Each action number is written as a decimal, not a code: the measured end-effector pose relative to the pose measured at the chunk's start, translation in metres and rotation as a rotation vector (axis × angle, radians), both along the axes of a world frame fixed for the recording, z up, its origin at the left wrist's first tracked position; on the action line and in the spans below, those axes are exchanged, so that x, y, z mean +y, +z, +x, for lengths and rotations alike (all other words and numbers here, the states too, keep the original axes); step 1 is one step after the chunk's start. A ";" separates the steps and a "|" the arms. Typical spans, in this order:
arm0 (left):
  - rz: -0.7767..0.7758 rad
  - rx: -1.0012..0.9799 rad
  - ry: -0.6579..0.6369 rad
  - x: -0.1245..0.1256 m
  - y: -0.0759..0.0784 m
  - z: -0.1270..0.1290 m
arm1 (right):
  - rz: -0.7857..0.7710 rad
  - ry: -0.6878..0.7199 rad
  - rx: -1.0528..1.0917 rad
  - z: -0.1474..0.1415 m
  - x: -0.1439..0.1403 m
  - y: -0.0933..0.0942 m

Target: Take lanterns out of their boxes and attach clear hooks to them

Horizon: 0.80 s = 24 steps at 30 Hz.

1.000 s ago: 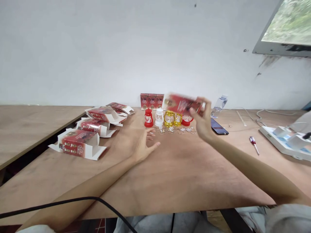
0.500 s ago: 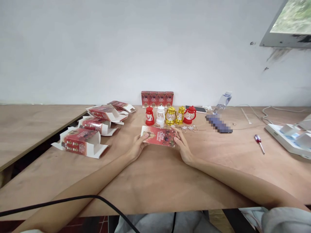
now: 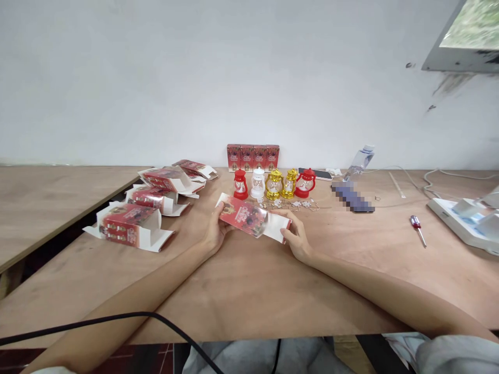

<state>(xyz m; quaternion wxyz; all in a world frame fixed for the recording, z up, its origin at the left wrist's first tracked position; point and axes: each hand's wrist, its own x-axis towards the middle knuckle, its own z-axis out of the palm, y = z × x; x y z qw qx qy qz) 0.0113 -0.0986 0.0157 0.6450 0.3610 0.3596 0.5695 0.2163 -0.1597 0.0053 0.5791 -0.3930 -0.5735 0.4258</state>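
A flattened red Christmas box (image 3: 245, 216) is held above the table between my two hands. My left hand (image 3: 217, 228) grips its left end, thumb on top. At the right end, my right hand (image 3: 298, 236) pinches a white flap that now sticks out from the printed panel. Just behind the box stand small lanterns: a red lantern (image 3: 240, 185), a white lantern (image 3: 258, 184), two gold ones and another red lantern (image 3: 305, 184). Small wire hooks with white pieces (image 3: 297, 204) lie in front of them, partly hidden by the box and my right hand.
Several opened boxes (image 3: 130, 221) lie at the left. A row of closed red boxes (image 3: 253, 158) stands against the wall. To the right are a tilted bottle (image 3: 359, 162), a blurred dark blue object (image 3: 353, 197), a screwdriver (image 3: 418, 229) and a power strip (image 3: 460, 226). A black cable (image 3: 152, 315) crosses the foreground.
The box has turned so its right end dips lower. White inner card now shows at that end, beside my right hand. My left hand has shifted slightly left and up.
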 end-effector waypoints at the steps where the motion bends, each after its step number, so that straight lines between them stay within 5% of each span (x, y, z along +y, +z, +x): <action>1: -0.018 -0.028 0.003 0.002 0.001 -0.001 | -0.001 0.000 0.006 0.000 0.000 0.000; 6: -0.080 -0.139 -0.026 0.009 0.004 -0.010 | -0.031 -0.072 0.100 -0.002 0.003 -0.002; 14: -0.083 -0.134 -0.049 0.010 0.003 -0.011 | 0.121 -0.065 -0.267 0.000 0.005 -0.003; 20: -0.083 -0.107 -0.044 0.012 0.001 -0.011 | 0.153 0.003 -0.284 0.002 -0.003 0.006; 24: -0.081 -0.081 -0.090 0.007 0.005 -0.009 | 0.049 -0.048 -0.252 -0.001 0.001 0.005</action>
